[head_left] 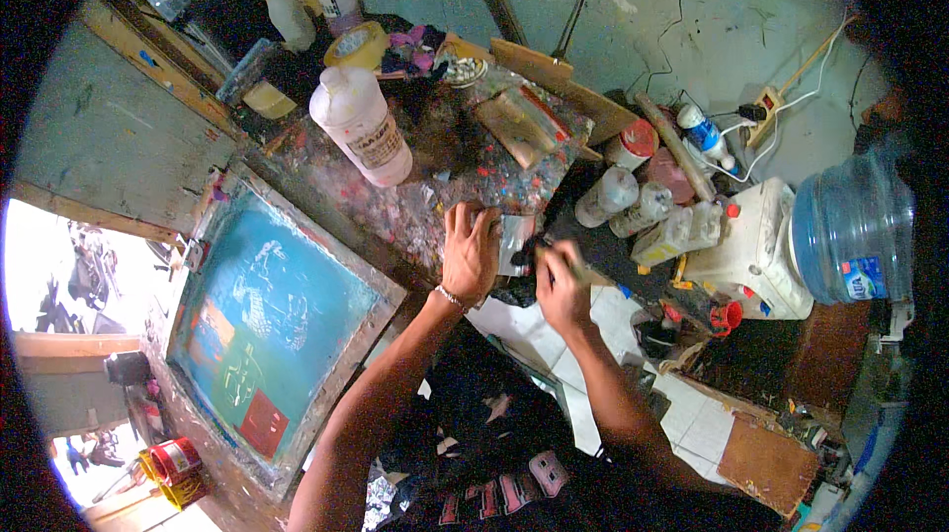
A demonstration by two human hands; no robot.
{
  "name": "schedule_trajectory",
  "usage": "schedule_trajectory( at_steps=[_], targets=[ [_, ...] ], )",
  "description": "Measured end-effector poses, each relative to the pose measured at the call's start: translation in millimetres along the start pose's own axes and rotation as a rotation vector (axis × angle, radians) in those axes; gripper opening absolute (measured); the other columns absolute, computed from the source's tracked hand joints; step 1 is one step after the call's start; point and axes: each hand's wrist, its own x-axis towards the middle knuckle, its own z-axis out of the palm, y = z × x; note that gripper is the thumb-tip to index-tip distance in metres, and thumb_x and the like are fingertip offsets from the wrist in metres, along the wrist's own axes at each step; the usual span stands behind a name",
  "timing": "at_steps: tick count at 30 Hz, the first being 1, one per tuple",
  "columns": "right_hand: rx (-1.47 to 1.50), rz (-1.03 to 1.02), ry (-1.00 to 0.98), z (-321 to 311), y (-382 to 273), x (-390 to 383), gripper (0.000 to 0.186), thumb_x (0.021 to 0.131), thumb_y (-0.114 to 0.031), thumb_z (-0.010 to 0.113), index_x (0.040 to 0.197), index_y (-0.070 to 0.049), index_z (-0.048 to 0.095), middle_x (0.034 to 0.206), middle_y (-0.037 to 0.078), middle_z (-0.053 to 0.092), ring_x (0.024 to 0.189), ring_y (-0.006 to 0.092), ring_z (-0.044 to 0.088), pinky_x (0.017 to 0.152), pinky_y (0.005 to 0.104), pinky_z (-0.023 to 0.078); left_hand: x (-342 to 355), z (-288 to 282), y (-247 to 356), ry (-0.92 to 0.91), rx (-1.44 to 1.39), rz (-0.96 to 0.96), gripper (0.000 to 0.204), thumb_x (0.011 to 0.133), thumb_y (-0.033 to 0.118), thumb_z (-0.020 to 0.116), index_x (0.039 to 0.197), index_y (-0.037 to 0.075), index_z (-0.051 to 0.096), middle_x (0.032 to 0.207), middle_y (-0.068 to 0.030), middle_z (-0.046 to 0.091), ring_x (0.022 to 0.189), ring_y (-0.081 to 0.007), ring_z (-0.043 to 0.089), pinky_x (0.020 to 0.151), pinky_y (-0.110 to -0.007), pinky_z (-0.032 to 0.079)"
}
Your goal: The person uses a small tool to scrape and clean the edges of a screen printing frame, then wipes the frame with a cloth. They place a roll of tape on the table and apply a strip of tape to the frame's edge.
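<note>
At the front edge of the paint-spattered workbench [425, 186], my left hand [467, 253] rests with bent fingers on a small pale, glossy flat piece [514, 233], holding it down. Black material covers the lower part of that piece. Just to its right, my right hand [561, 285] is closed round a slim greenish tool [579, 268]; the tool's working end is too small and dark to make out. A large white bottle of pinkish liquid [356, 132] stands behind my left hand, and a flat brownish package [514, 127] lies farther back.
A framed blue screen [257, 314] lies tilted at left, with red and yellow cans [173, 468] below it. At right are several bottles [603, 198], a white jerrycan [736, 270], a water jug [845, 230], a power strip [766, 112] and a red cup [725, 317].
</note>
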Motion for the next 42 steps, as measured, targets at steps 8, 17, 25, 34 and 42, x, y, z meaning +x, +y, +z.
schedule_trajectory(
  at_steps=[8,17,25,34,42],
  targets=[
    [0.139,0.321,-0.074,-50.2,0.6,-35.2,0.016,0.081,0.001,0.064,0.096,0.000,0.069,0.085,0.015,0.063,0.080,0.0297,0.064,0.073,0.0359,0.050,46.9,4.7,-29.6,0.287,-0.379,-0.373,0.011,0.089,0.010,0.059,0.094,0.001,0.062,0.097,-0.0174,0.057,0.089,-0.0344,0.055,0.082,-0.040,0.045],
    [0.205,0.599,-0.045,-90.3,30.2,-43.4,0.021,0.084,0.000,0.060,0.102,0.001,0.069,0.101,0.010,0.066,0.084,0.0206,0.063,0.077,0.0311,0.052,220.5,153.3,-67.4,0.199,0.230,-0.534,0.034,0.091,0.017,0.048,0.118,0.000,0.060,0.127,-0.0234,0.053,0.119,-0.0385,0.050,0.103,-0.045,0.039],
    [0.307,0.581,-0.061,-99.5,46.0,-38.0,0.021,0.086,0.002,0.058,0.105,0.001,0.068,0.091,0.008,0.064,0.064,0.0129,0.055,0.053,0.0259,0.046,139.1,3.9,40.7,0.217,-0.204,0.029,0.029,0.079,0.006,0.064,0.108,0.003,0.062,0.103,-0.0195,0.059,0.096,-0.0362,0.059,0.080,-0.043,0.049],
    [0.241,0.713,-0.149,-80.9,68.2,-29.6,0.024,0.084,-0.001,0.060,0.106,0.002,0.067,0.097,0.010,0.066,0.068,0.0137,0.058,0.053,0.0253,0.048,134.3,-243.1,-166.1,0.779,0.016,-0.457,0.046,0.094,0.039,0.056,0.084,-0.005,0.064,0.079,-0.0224,0.066,0.072,-0.0322,0.064,0.067,-0.040,0.048],
    [-0.194,0.725,-0.174,-101.0,6.5,-5.4,0.025,0.087,-0.012,0.065,0.109,-0.001,0.070,0.097,0.009,0.068,0.070,0.0193,0.059,0.057,0.0279,0.050,241.2,-243.7,-507.7,0.644,0.099,-0.985,0.056,0.086,0.055,0.060,0.104,0.003,0.069,0.106,-0.0155,0.068,0.096,-0.0291,0.065,0.079,-0.039,0.051]
  ],
)
